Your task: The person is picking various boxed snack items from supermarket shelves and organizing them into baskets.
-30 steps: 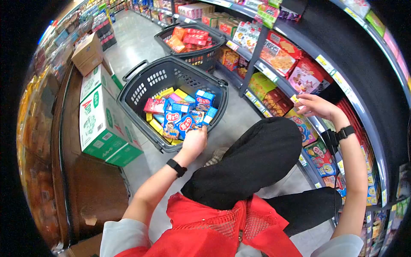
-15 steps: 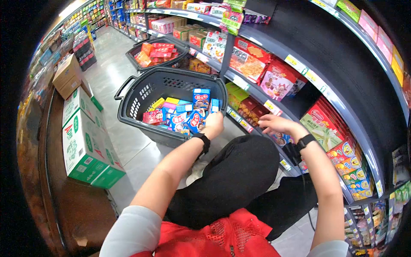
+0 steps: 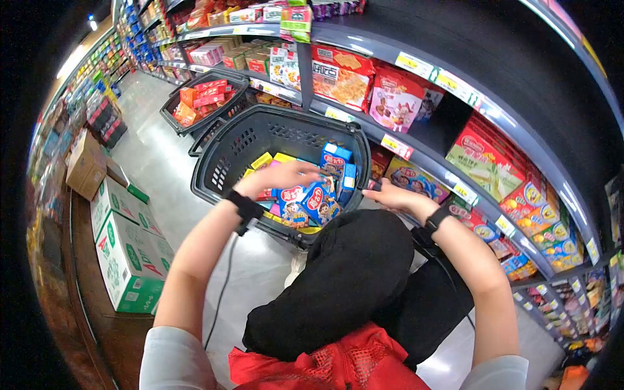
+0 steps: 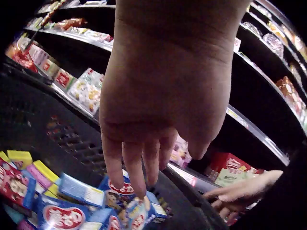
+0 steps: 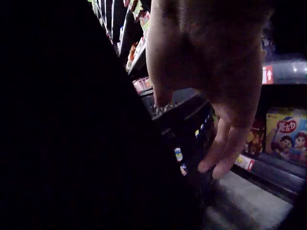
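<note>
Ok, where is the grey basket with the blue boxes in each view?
Head: basket upper centre, under the left hand.
Left wrist: basket lower left, behind the fingers.
Right wrist: basket dim at centre, beyond the right hand.
Shared landmark: the shelf edge with price tags beside it.

Head camera looks down; close wrist cameras both catch the basket (image 3: 242, 140)

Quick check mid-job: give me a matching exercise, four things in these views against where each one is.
1 left hand
2 right hand
3 far basket
4 green and white cartons

A holds red packs
B stacked on the floor, left
C above blue boxes in the near basket
D by the near basket's right rim

Pairs: 1-C, 2-D, 3-A, 4-B
</note>
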`<state>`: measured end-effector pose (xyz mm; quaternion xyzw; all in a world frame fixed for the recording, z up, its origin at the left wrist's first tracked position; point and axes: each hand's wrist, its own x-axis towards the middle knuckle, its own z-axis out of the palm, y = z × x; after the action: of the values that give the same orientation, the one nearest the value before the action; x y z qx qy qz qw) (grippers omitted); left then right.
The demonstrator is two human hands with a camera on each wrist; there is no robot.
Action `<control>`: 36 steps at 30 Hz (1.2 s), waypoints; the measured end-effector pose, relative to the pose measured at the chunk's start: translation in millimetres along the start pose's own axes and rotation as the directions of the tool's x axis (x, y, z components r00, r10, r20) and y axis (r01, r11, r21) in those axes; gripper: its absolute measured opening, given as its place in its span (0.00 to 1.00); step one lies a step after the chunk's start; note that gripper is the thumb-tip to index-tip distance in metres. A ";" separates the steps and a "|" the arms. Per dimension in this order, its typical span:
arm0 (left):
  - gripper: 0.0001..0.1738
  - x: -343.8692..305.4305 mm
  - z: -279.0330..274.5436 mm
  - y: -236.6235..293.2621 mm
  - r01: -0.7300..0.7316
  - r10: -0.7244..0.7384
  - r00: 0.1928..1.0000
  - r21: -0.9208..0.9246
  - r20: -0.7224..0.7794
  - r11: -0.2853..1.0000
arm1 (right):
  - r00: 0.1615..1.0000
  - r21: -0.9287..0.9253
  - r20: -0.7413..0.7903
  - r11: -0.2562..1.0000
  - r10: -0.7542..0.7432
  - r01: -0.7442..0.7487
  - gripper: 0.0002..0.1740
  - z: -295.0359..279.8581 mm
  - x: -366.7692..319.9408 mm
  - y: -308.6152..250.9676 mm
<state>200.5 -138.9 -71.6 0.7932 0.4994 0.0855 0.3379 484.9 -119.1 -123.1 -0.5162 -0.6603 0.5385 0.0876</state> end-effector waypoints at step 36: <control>0.32 -2.8 -88.0 -49.1 0.313 -0.085 0.936 0.698 -0.341 0.644 | 0.957 0.338 0.055 0.897 0.285 -0.286 0.24 -30.0 -92.9 151.8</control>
<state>121.4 -88.2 -35.0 0.7807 0.6174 -0.0534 -0.0803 636.2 -189.8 -191.8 -0.5831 -0.4740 0.6530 0.0947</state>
